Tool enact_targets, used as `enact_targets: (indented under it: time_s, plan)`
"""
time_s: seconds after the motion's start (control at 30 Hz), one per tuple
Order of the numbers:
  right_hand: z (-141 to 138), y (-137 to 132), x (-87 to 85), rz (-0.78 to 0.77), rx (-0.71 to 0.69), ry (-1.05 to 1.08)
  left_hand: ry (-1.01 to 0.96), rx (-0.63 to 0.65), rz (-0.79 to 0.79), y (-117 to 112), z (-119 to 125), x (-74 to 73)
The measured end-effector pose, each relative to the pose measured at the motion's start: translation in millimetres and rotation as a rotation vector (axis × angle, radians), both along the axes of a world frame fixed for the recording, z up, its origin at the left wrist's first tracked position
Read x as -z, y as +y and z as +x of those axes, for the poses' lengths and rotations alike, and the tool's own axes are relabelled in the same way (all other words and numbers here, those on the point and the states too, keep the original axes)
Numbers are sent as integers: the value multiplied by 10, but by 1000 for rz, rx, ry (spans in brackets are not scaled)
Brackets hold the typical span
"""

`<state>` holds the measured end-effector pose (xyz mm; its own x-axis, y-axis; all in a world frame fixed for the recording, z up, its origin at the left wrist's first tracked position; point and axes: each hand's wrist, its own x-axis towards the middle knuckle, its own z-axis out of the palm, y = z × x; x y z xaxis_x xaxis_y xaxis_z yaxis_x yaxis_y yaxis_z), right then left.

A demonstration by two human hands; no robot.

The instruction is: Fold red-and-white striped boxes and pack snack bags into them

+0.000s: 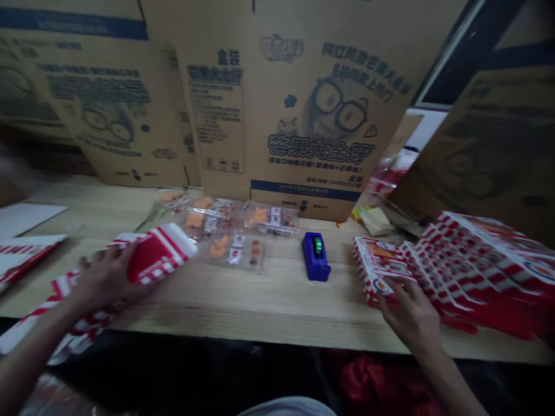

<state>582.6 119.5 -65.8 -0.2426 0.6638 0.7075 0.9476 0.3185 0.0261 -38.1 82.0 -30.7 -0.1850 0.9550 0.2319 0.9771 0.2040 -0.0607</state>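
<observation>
My left hand is closed around a red and white striped paper box, holding it above the wooden table at the left. More flat striped cartons lie under that hand at the table's front edge. My right hand rests with fingers bent on the front of a leaning row of flat red and white striped cartons at the right, touching the nearest carton.
Several clear packets with orange pieces lie at the middle back. A blue tape dispenser stands beside them. Large printed cardboard boxes wall off the back. White sheets lie far left. Something red sits below the table edge.
</observation>
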Motion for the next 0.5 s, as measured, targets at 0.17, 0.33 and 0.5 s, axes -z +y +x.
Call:
enact_targets:
  time_s: [0.17,0.33,0.5]
  plan:
    - [-1329,576,-11,-379,-521,355,19,206,-132,-326,551,297]
    - [-2731,1218,23,-709,-584,215,-84,187,-242,-664,871,512]
    - [-3577,1536,-25,-829,-535,82,-89,22,-380,-947,851,577]
